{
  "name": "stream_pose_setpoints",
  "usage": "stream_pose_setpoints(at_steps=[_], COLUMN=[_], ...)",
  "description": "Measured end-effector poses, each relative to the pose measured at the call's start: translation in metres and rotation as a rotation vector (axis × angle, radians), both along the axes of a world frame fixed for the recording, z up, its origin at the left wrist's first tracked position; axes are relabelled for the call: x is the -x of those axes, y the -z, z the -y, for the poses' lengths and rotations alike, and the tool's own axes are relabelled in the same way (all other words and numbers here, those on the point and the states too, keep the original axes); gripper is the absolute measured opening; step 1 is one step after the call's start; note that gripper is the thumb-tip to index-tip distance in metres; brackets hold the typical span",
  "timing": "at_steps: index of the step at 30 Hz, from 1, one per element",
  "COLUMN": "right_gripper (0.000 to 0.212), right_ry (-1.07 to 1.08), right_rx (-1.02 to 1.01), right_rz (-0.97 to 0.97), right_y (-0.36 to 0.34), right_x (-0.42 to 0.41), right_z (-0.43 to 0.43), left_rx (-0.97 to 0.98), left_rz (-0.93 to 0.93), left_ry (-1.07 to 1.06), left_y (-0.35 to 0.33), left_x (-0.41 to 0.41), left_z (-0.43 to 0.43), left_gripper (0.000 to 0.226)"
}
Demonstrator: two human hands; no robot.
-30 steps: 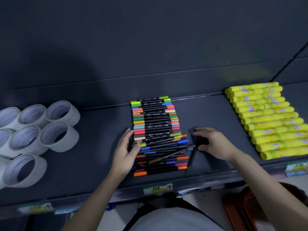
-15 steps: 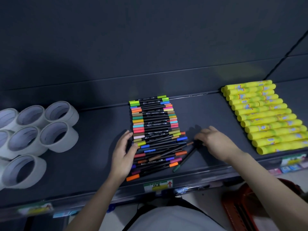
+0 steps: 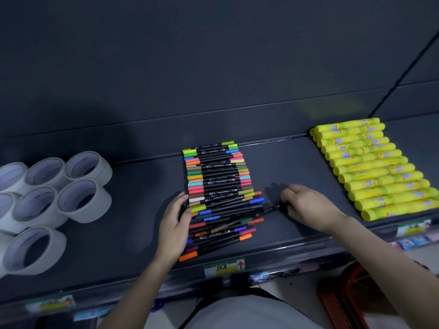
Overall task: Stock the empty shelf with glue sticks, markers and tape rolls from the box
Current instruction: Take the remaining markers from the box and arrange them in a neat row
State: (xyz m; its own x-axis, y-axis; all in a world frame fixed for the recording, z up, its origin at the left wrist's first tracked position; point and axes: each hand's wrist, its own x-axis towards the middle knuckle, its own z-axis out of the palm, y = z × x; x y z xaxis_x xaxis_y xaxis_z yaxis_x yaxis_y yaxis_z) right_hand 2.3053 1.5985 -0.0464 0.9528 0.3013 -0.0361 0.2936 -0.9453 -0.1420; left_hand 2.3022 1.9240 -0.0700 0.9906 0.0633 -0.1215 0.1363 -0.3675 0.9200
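Observation:
A row of black markers with coloured caps lies across the middle of the dark shelf; the near ones are skewed. My left hand presses flat against the left ends of the near markers. My right hand has its fingers curled on a loose dark marker at the row's right side. Several white tape rolls stand at the left. Yellow glue sticks lie in a row at the right.
The shelf's front rail carries price labels. A red-orange basket sits on the floor at the lower right. Bare shelf lies between the markers and the glue sticks.
The loose marker under my right hand has swung from lying lengthwise towards me to lying nearly in line with the row. My left hand has stayed at the markers' left ends.

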Motion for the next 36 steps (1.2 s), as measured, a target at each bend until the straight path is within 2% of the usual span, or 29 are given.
stream_pose_setpoints(at_steps=[7, 9, 11, 14, 18, 21, 24, 27, 28, 32, 34, 36], right_gripper=[0.025, 0.034, 0.045, 0.045, 0.043, 0.043, 0.041, 0.045, 0.052, 0.112, 0.124, 0.125], right_ry=[-0.157, -0.055, 0.177, 0.437, 0.503, 0.556, 0.555, 0.469, 0.4, 0.131, 0.076, 0.062], right_rx=[-0.144, -0.227, -0.44, -0.775, -1.038, -1.109, -1.173, -1.151, -1.087, -0.695, -0.595, -0.562], right_rz=[0.171, 0.159, 0.03, -0.13, -0.174, -0.18, -0.185, -0.211, -0.228, -0.4, -0.463, -0.471], right_y=[0.003, 0.006, 0.006, 0.006, 0.007, 0.011, 0.008, 0.007, 0.008, 0.007, 0.006, 0.005], right_x=[0.004, 0.001, 0.001, 0.005, 0.012, 0.014, 0.015, 0.014, 0.014, 0.019, 0.023, 0.024], right_z=[-0.046, -0.056, -0.063, -0.079, -0.109, -0.115, -0.114, -0.103, -0.096, -0.076, -0.077, -0.082], left_rx=[0.031, 0.032, 0.028, 0.046, 0.102, 0.155, 0.189, 0.203, 0.199, 0.188, 0.174, 0.135], left_rz=[-0.012, -0.013, -0.009, -0.011, -0.003, -0.005, -0.006, -0.008, -0.007, -0.031, -0.03, -0.019], left_ry=[-0.048, -0.058, -0.074, -0.095, -0.167, -0.232, -0.207, -0.164, -0.153, -0.128, -0.122, -0.097], left_y=[-0.005, -0.006, -0.006, -0.008, -0.012, -0.011, -0.016, -0.023, -0.024, -0.029, -0.03, -0.024], left_x=[0.003, 0.004, 0.006, 0.006, 0.003, -0.001, 0.0, 0.001, 0.001, 0.002, 0.003, 0.004], left_z=[0.009, 0.011, 0.011, 0.019, 0.04, 0.045, 0.045, 0.042, 0.038, 0.026, 0.026, 0.028], left_gripper=[0.037, 0.037, 0.039, 0.043, 0.046, 0.046, 0.043, 0.039, 0.037, 0.041, 0.042, 0.042])
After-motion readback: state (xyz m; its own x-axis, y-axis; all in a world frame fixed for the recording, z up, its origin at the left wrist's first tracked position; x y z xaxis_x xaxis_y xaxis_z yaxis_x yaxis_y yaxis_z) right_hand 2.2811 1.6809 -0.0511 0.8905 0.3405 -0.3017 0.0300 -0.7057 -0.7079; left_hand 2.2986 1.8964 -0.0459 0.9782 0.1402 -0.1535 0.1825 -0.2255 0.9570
